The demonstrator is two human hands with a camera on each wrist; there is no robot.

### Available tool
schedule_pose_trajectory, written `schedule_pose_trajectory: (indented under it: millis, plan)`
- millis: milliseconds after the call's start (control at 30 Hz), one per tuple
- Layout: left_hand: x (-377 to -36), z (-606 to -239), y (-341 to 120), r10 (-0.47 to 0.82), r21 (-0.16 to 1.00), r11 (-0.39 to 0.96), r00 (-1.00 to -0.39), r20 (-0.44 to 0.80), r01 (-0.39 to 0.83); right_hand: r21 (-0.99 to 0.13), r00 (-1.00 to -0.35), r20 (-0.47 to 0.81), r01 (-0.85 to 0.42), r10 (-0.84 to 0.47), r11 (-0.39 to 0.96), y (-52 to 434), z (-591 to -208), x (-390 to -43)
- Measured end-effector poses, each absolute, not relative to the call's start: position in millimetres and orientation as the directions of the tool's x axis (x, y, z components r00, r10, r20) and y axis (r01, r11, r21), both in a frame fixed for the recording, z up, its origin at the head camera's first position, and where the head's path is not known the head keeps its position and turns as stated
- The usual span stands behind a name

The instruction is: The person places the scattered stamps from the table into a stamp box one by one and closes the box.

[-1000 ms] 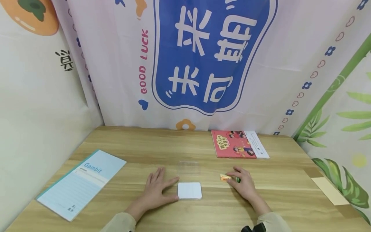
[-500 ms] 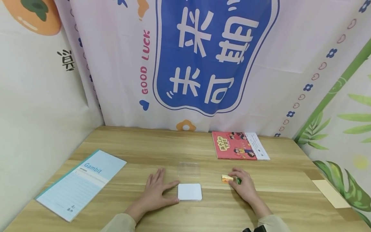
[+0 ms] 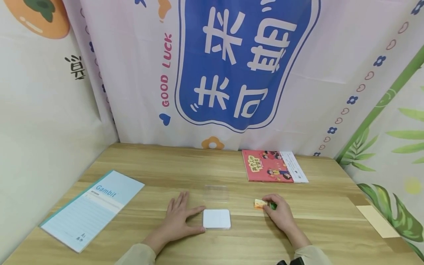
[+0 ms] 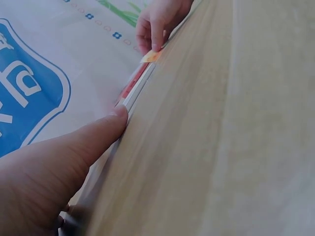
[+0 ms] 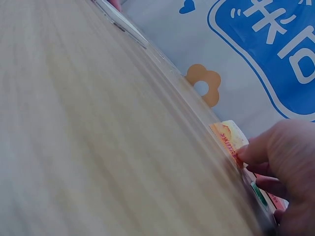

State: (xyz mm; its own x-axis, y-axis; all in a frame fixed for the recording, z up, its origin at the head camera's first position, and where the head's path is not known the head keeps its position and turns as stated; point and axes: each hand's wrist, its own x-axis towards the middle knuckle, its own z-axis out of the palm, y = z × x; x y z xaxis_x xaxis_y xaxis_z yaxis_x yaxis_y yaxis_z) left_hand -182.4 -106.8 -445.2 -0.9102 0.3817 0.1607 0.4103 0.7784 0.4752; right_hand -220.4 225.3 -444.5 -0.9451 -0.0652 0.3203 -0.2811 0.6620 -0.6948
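A white rounded rectangle in a clear case (image 3: 216, 219) lies flat at the middle of the table. My left hand (image 3: 180, 219) rests on the wood beside it with spread fingers, the thumb tip right at its near left corner. In the left wrist view the thumb (image 4: 98, 135) stretches along the case's edge. To the right, my right hand (image 3: 279, 212) pinches a small orange-and-yellow printed card (image 5: 227, 140) between thumb and fingers. The card stands out past the fingertips toward the left. A small green item (image 3: 273, 206) shows under the right fingers, mostly hidden by them.
A clear plastic lid-like piece (image 3: 216, 193) lies just behind the white rectangle. A light blue notebook (image 3: 94, 209) lies at the left. A red picture book (image 3: 273, 166) lies at the back right. A cream strip (image 3: 377, 221) sits along the right table edge.
My right hand has shifted slightly to the right with the orange card, whose tilt has changed a little. My left hand stays beside the white rectangle. The head view has shifted slightly.
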Motion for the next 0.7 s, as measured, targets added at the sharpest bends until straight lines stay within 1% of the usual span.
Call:
schedule_pose_trajectory:
  millis: [133, 367, 533, 700]
  plan:
    - [-182, -444, -106, 0.379, 0.472, 0.780, -0.911, 0.166, 0.411, -0.703, -0.956, 0.292, -0.242, -0.040, 0.669, 225, -443, -221]
    - [-183, -440, -105, 0.383, 0.466, 0.781, -0.908, 0.169, 0.416, -0.708, -0.953, 0.304, -0.233, -0.010, 0.667, 226, -442, -223]
    - [-182, -442, -105, 0.384, 0.469, 0.780, -0.908, 0.165, 0.415, -0.723, -0.965, 0.263, -0.202, -0.006, 0.660, 228, -439, -224]
    - [-183, -445, -106, 0.386, 0.464, 0.783, -0.909, 0.158, 0.414, -0.758, -0.965, 0.263, -0.214, -0.011, 0.617, 226, -429, -228]
